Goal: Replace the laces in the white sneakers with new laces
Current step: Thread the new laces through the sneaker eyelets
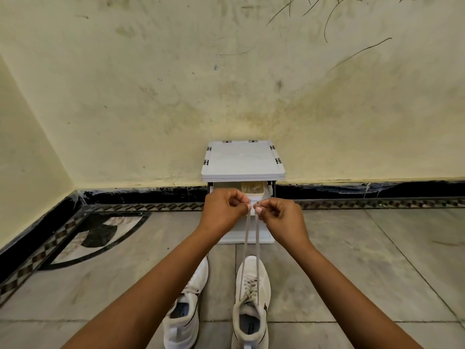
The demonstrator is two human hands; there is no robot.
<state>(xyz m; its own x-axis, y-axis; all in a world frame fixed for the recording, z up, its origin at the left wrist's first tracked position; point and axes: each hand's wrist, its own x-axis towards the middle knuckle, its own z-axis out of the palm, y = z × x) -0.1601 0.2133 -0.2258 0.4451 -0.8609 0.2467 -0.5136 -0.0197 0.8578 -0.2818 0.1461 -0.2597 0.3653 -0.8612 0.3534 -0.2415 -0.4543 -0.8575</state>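
While both bare forearms reach forward and converge, the left hand (224, 210) and right hand (281, 217) are raised above the shoes, almost knuckle to knuckle. Each has its fingers curled in, pinching one end of the pale flat lace (257, 248) between thumb and forefinger. The two strands run taut and nearly parallel down to the laced sneaker (251, 298), where they enter the top eyelets above a criss-cross of lacing. That shoe is white with a dark side stripe, and it stands upright on the floor (352, 273) of grey stone tiles. Just beside it, the second white sneaker (186, 313) is partly hidden under the left forearm. Beyond the hands, a small white plastic cabinet (242, 159) with a flat rimmed top stands against the scuffed, scribbled yellowish wall (151, 96). A pale tub (253, 190) sits inside the cabinet, its contents unclear.
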